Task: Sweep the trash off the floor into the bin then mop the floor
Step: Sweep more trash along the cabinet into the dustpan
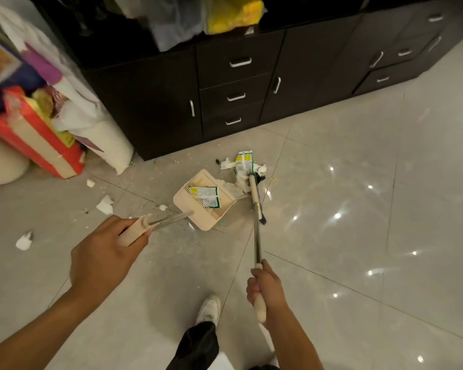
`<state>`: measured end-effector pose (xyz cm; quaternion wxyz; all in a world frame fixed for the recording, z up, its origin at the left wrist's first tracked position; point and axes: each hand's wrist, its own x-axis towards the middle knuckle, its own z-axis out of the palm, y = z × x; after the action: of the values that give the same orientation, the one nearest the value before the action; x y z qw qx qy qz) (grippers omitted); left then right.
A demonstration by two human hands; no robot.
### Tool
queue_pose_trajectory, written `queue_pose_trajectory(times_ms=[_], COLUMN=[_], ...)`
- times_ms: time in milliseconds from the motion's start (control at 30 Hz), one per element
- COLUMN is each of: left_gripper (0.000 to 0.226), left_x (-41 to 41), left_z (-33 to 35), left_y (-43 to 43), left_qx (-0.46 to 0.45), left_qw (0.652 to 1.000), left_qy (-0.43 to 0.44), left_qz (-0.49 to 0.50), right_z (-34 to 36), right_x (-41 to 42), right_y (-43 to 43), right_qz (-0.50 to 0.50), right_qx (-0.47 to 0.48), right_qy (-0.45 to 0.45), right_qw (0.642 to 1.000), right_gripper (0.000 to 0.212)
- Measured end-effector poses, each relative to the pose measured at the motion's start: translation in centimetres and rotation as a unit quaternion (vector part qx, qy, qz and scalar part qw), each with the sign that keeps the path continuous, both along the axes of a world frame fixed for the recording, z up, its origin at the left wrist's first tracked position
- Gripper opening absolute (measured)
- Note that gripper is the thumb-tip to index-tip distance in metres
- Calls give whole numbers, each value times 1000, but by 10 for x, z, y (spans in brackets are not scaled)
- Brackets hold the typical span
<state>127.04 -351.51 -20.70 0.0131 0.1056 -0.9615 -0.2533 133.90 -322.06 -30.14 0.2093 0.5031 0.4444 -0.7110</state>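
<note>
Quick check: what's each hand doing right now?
Left hand: closed around the dustpan handle.
Right hand: closed around the broom handle.

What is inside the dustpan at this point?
A green, yellow and white wrapper lies flat in the dustpan, and crumpled white paper sits at its mouth. Whatever is under the wrapper is covered.

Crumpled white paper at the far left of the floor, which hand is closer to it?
Left. The left hand, holding the dustpan handle, is just right of the paper; the right hand, on the broom handle, is much farther right.
</note>
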Motion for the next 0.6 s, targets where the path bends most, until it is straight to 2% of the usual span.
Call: queue_pose_trajectory(times_ms=[267,467,600], left_gripper=[12,17,16], left_x=[-24,-43,-54], left_z=[-4,-8,-11], left_y=[-13,3,16], left_qx=[49,67,78], left_qw=[998,995,992], left_qy=[2,-11,-15], left_qz=[35,78,102], right_z=[20,23,9], right_x=[-5,-38,-79], right_y=[-15,30,72], right_qz=[31,0,-21], right_qx=[74,132,129], right_qy=[4,8,16], right_qw=[997,991,991], right_gripper=[64,66,60])
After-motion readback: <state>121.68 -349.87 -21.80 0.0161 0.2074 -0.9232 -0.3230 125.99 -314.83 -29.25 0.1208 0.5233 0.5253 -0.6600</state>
